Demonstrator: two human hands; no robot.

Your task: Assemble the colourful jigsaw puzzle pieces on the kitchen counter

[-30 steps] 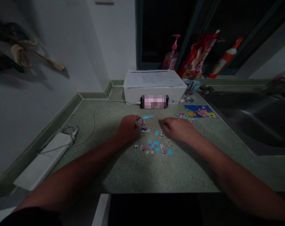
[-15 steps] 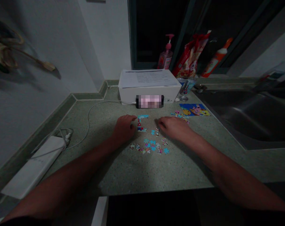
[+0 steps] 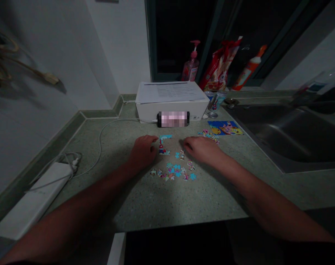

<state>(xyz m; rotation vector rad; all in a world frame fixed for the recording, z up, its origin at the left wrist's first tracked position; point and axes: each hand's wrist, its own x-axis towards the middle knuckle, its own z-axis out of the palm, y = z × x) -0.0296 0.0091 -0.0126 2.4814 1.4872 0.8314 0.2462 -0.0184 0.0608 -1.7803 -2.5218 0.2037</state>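
On the counter lies a partly joined jigsaw puzzle (image 3: 161, 147), a bracket-shaped strip in light blue, red and white. My left hand (image 3: 143, 150) rests just left of it, thumb and index finger apart, with nothing seen between them. To the right, my right hand (image 3: 202, 148) is curled with its fingers drawn together; whether a small piece is in them is hidden. Between the hands and nearer to me lie several loose puzzle pieces (image 3: 177, 166), some plain light blue, others with coloured print. A second heap of puzzle pieces (image 3: 209, 135) sits just beyond my right hand.
A blue picture card (image 3: 225, 128) lies near the sink (image 3: 294, 136) on the right. Behind the puzzle, a phone (image 3: 173, 119) leans on a white box (image 3: 147, 110), its cable running left to a power strip (image 3: 37, 198). Cans (image 3: 218, 101) stand beside the box.
The view has swung slightly to the right, so everything appears shifted left. My hands and the puzzle pieces keep nearly the same places relative to each other.
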